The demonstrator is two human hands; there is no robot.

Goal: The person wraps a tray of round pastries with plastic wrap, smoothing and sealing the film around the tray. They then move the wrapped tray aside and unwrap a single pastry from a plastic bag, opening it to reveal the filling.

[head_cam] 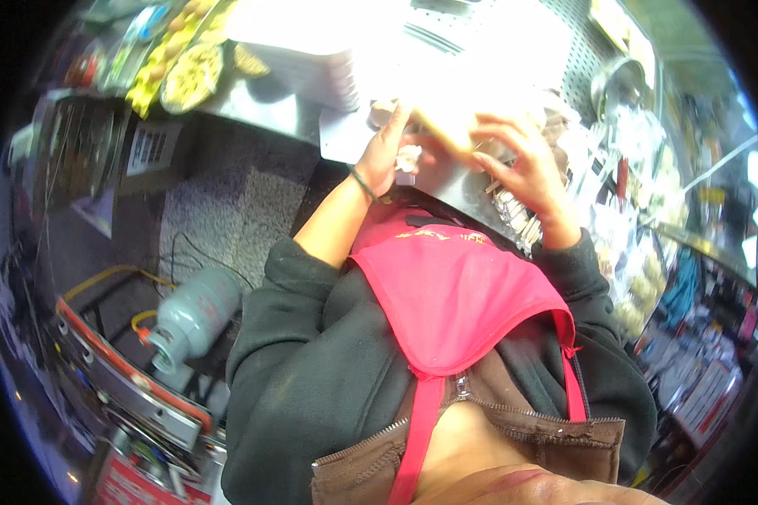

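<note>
My left hand, with a dark band at the wrist, is at the counter edge, a crumpled white piece, perhaps tissue, lying against its palm and fingers. Between both hands is a long, pale yellow-brown item, blurred by motion and glare, so its kind is unclear. My right hand has its thumb and fingers around the near end of this item, but contact cannot be told. Under the right hand lies a bundle of thin wrapped sticks on the metal counter. Strong glare hides the surface beyond the hands.
An oval bowl of pale yellow food stands at the counter's upper left. A metal pot and clear plastic bags lie to the right. On the floor at left stands a gas cylinder with a yellow hose.
</note>
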